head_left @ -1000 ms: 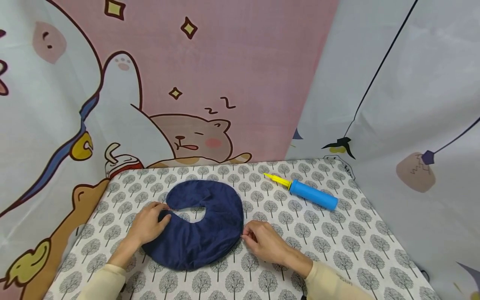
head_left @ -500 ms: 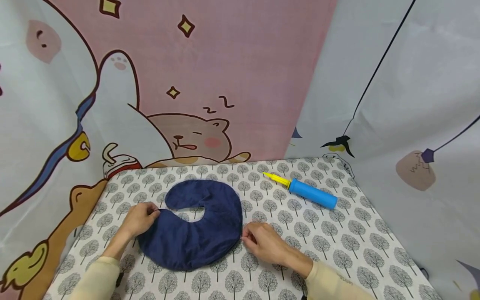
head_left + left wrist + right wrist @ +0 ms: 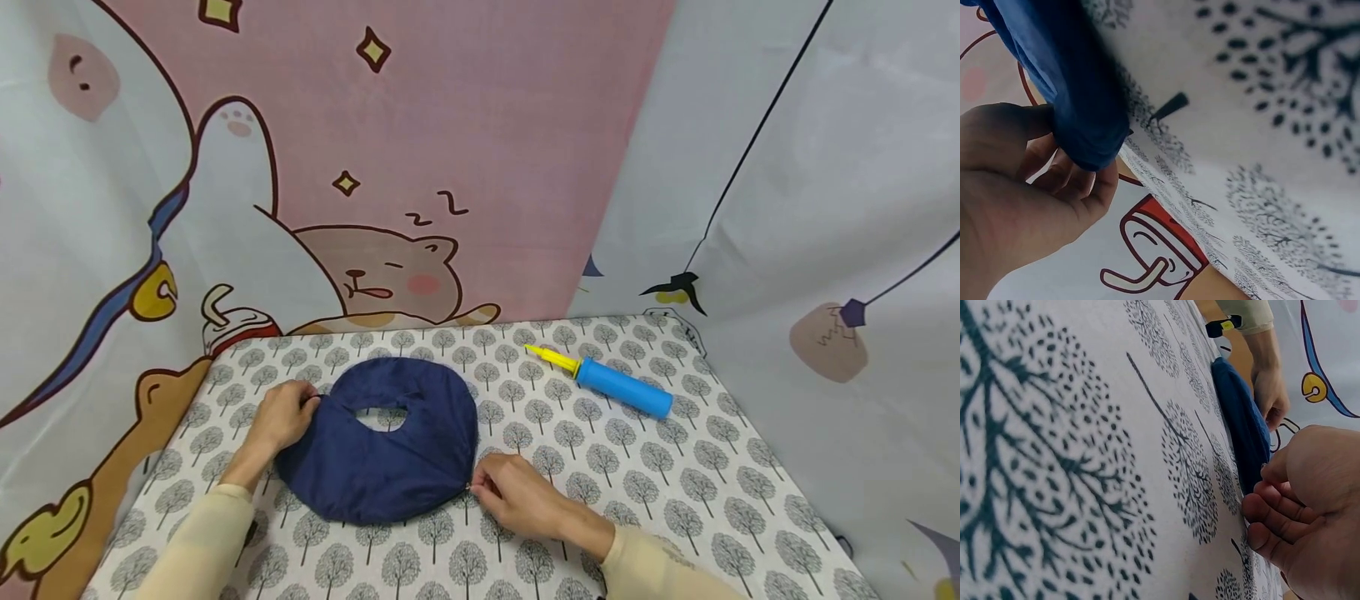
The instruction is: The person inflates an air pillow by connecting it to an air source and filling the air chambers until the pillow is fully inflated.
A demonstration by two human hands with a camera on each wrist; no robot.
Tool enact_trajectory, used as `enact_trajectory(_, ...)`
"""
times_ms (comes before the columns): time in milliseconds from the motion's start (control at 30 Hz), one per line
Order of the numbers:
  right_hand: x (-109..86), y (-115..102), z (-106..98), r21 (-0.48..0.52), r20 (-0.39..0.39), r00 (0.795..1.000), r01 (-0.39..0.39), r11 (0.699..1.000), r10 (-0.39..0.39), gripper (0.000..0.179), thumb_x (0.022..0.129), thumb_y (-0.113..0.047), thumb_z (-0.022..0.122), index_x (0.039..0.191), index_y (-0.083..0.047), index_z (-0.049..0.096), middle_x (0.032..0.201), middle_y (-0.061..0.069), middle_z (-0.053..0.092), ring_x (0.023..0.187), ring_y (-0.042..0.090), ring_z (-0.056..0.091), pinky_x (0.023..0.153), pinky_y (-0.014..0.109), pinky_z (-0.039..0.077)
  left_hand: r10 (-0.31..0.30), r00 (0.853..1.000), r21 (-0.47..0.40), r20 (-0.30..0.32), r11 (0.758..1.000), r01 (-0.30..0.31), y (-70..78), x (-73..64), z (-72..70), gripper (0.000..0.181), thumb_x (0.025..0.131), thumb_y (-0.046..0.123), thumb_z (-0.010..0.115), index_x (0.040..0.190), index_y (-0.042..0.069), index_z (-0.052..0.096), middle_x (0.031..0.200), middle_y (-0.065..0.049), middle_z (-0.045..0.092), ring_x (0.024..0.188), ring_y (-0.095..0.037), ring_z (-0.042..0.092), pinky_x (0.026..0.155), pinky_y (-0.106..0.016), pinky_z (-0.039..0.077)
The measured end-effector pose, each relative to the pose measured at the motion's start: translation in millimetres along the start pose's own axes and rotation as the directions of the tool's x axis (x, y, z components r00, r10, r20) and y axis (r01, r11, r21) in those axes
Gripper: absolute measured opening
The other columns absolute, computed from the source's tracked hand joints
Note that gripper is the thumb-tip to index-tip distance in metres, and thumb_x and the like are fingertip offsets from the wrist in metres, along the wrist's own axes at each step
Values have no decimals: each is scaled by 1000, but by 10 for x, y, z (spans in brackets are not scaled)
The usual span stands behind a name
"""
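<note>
A dark blue U-shaped neck pillow (image 3: 375,483) lies flat on the table, its cloth creased and its two ends meeting at the left. My left hand (image 3: 283,412) grips the nearer end; in the left wrist view the thumb and fingers (image 3: 1105,187) pinch the blue cloth (image 3: 1085,94) from both sides. At the pillow's lower right edge, my right hand (image 3: 521,498) pinches a tiny shiny piece that looks like a zipper pull (image 3: 468,486). Thumb and fingertips mostly cover it in the right wrist view, where the pillow's edge (image 3: 1244,425) runs away toward the left hand.
A blue hand pump (image 3: 624,387) with a yellow nozzle (image 3: 551,357) lies at the back right of the table. Tree-patterned cloth (image 3: 645,533) covers the tabletop. Printed cartoon curtains (image 3: 525,167) stand behind and at both sides.
My left hand has shifted its hold to the pillow's nearer end and raised it toward the other end, closing the gap. My right hand has moved slightly down and left along the edge.
</note>
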State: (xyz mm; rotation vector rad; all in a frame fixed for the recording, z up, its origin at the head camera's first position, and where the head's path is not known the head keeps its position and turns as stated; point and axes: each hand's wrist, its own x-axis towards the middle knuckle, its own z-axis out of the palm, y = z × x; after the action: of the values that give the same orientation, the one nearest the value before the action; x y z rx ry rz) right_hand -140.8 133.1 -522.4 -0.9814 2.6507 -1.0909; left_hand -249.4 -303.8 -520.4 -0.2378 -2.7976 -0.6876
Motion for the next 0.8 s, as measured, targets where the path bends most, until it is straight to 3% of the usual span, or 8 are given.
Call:
enact_trajectory(133,8,3,13,-4,-6,1000,4,1000,-4,9,106,-7,73,99,-14,72,87,-9,65,72,-7,51,65,15,51,-25,998,32,51,999,23,150,-65,-69,16,106,9,73,112,-5,77,110,-29,79,105,-52,74,93,-69,59)
enact_trajectory(233,8,3,12,3,-10,1000,3,1000,-3,10,105,-7,73,98,-14,72,87,-8,65,73,-7,52,65,15,52,12,1000,55,0,998,-12,261,-130,-68,27,105,14,78,122,-8,77,118,-32,77,110,-55,73,96,-70,59)
enact_trajectory(300,7,-2,8,9,-14,1000,0,1000,0,10,105,-6,73,98,-14,72,88,-8,66,73,-7,52,65,15,52,82,994,52,-67,996,-79,381,-173,-44,30,102,13,82,123,-8,77,118,-31,78,107,-54,74,93,-69,60)
enact_trajectory(367,9,-8,3,19,-14,1000,-6,1000,6,9,105,-7,73,99,-14,73,88,-8,66,73,-7,53,64,16,53,165,977,45,-131,986,-161,555,-228,-8,29,98,11,85,121,-5,78,113,-27,80,102,-50,75,89,-65,61)
enact_trajectory(467,17,-9,1,35,-13,1000,-17,999,18,9,106,-7,73,100,-13,73,88,-8,66,72,-7,53,63,16,53,270,953,0,-138,962,-273,888,-330,44,25,96,9,87,118,0,81,109,-17,83,100,-40,77,87,-58,63)
enact_trajectory(600,26,-1,-2,44,-8,1000,-24,999,24,9,107,-7,72,101,-13,72,87,-8,66,72,-6,53,62,16,54,396,915,-52,-76,915,-400,1290,-492,133,23,95,15,91,115,6,83,110,-6,84,104,-27,77,91,-49,64)
enact_trajectory(667,29,2,-7,42,-8,1000,-20,999,21,9,107,-7,72,101,-13,72,87,-8,66,71,-7,52,62,16,53,459,887,-68,-48,885,-461,1452,-575,182,22,95,19,92,112,10,83,109,-1,83,104,-21,76,92,-45,64)
enact_trajectory(800,36,10,-17,28,-20,1000,-5,1000,5,9,107,-8,72,100,-14,71,86,-8,65,71,-7,51,62,15,51,537,843,-122,35,839,-530,1703,-737,269,18,96,24,92,107,16,82,104,7,78,97,-9,71,90,-38,64)
